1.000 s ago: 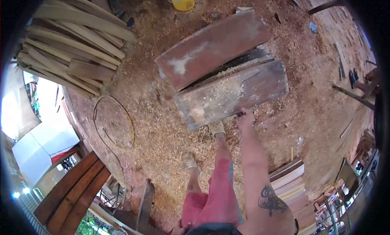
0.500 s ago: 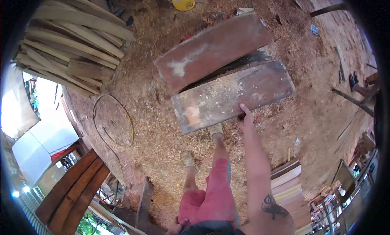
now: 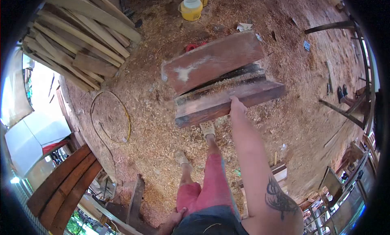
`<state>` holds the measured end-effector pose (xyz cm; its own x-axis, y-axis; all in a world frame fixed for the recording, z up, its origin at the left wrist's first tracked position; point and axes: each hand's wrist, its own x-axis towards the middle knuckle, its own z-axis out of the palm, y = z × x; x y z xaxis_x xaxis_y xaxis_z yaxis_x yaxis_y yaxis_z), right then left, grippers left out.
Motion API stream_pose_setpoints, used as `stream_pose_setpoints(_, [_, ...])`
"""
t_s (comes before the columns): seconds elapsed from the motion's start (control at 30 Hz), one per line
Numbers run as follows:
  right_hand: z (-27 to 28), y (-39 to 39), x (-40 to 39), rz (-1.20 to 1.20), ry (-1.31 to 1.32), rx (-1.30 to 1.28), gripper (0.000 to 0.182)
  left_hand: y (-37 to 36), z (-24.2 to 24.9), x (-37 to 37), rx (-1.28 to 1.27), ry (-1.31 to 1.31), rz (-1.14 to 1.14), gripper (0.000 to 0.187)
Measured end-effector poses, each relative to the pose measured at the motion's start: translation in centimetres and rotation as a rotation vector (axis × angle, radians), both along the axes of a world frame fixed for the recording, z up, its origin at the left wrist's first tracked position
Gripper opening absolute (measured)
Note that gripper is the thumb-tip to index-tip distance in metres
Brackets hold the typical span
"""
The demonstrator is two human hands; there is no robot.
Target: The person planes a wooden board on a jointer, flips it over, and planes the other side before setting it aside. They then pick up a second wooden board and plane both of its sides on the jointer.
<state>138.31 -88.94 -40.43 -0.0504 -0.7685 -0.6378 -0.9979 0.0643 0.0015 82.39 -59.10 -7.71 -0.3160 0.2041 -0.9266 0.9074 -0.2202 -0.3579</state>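
My right hand (image 3: 237, 106) is closed on the near long edge of a thick wooden plank (image 3: 227, 100), its fingers partly hidden beneath. The plank is tilted, its long dark edge face turned toward me and its upper face strewn with wood dust. Behind it lies a wide reddish board (image 3: 215, 62) with a pale patch, and darker timber (image 3: 248, 74) shows between the two. My left hand (image 3: 176, 216) rests against the red shorts at my thigh, fingers stretched out and holding nothing that shows.
Stacked boards (image 3: 77, 44) stand at upper left, with a hose loop (image 3: 130, 121) below. A yellow bucket (image 3: 191, 9) sits beyond the planks. Dark planks (image 3: 67, 184) lean at lower left. Wood shavings cover the ground. A person's feet (image 3: 343, 93) show at far right near wooden supports (image 3: 341, 113).
The near plank has tipped in my right hand, so its broad face looks narrower and its edge face now shows. The camera view has shifted slightly. My left hand stays at my thigh.
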Motion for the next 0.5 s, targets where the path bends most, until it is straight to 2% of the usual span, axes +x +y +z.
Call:
stream_pose_setpoints(0.1, [1.0,-0.3,-1.5,-0.197,-0.147,0.088,0.109,-0.4,-0.8,-1.8,0.019,-0.113,0.112,0.091])
stream_pose_setpoints(0.17, [-0.3,-1.2,-2.8,-0.191,-0.305,0.196,0.106,-1.1,1.1,1.8,0.025,-0.115,0.212,0.089])
stream_pose_setpoints(0.2, [1.5,-0.2,-2.2,-0.181,-0.301,0.178,0.104,-1.4,2.0,3.1,0.037,-0.114,0.266,0.089])
stream_pose_setpoints(0.27, [9.1,1.5,-2.2,-0.187,-0.266,0.112,0.1,-0.8,1.7,1.1,0.007,-0.142,0.241,0.086])
stream_pose_setpoints(0.37, [9.3,2.0,-4.3,-0.131,-0.358,0.073,0.098,-1.5,1.6,2.0,0.026,-0.154,0.218,0.084])
stream_pose_setpoints(0.47, [12.1,3.3,-3.9,-0.182,-0.359,0.117,0.118,-1.9,1.5,2.8,0.044,-0.156,0.209,0.083])
stream_pose_setpoints(0.5, [11.0,3.2,-3.6,-0.143,-0.336,0.137,0.12,-2.0,1.3,2.4,0.043,-0.15,0.206,0.083])
